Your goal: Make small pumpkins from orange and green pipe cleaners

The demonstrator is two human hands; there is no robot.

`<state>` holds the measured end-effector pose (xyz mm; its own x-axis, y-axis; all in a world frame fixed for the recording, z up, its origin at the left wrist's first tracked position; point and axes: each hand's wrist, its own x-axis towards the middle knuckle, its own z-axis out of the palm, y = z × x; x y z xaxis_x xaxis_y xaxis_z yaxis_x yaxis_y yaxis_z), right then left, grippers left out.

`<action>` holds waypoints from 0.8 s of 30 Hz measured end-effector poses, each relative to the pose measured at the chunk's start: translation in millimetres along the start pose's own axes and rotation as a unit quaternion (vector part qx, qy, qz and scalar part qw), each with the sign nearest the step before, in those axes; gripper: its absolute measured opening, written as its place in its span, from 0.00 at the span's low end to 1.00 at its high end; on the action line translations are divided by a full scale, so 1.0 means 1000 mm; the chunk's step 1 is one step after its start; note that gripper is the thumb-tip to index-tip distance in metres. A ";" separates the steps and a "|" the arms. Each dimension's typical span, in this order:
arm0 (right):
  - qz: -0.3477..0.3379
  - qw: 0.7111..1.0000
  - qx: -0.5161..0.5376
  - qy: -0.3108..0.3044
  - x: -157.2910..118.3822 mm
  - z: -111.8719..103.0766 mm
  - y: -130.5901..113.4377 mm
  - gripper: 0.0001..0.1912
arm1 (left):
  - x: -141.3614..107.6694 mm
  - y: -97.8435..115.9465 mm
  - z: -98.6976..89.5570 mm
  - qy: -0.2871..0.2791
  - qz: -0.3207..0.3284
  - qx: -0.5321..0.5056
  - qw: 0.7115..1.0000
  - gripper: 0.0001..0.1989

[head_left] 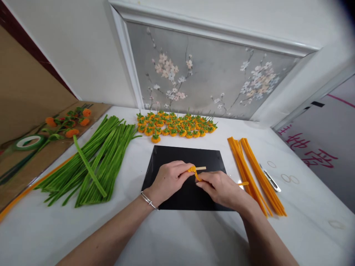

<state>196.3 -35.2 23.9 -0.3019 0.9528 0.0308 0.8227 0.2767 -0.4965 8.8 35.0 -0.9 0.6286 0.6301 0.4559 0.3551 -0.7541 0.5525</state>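
Above a black board (177, 157), my left hand (170, 180) pinches a thin wooden stick (201, 168) with an orange pipe cleaner (192, 169) coiled on it. My right hand (219, 186) is closed on the same pipe cleaner, just right of the coil; its loose end sticks out past the right side of that hand. The stick's bare end points to the right. My left fingertips hide the stick's other end and part of the coil. A silver bracelet circles my left wrist.
Green pipe cleaners (97, 162) lie piled on the left, orange pipe cleaners (257, 177) on the right beside a small cutter (271, 179). Several orange pompoms with green tops (174, 123) stand along the wall. Green tape (30, 142) and orange flowers (72, 132) rest on cardboard.
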 end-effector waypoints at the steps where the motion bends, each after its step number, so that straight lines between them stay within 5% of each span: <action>1: 0.002 1.000 -0.017 -0.005 -0.001 -0.001 -0.003 0.13 | 0.000 -0.001 0.000 -0.002 -0.002 0.015 1.000 0.06; 8: -0.026 0.998 -0.053 0.003 -0.009 -0.007 -0.012 0.12 | -0.001 -0.005 -0.001 -0.026 0.037 0.117 0.992 0.08; 17: -0.012 0.985 0.028 0.172 -0.002 -0.003 0.005 0.08 | -0.002 0.003 -0.002 -0.041 0.079 0.100 0.991 0.10; 24: 0.016 0.987 0.036 0.158 0.003 0.002 0.019 0.08 | -0.001 0.006 -0.002 -0.018 0.097 0.066 0.993 0.08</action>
<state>210.2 -27.4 13.2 -0.1018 0.9555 0.2767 0.7898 0.2468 -0.5616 9.3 29.8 3.4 0.7178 0.4652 0.5180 0.3115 -0.8800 0.3586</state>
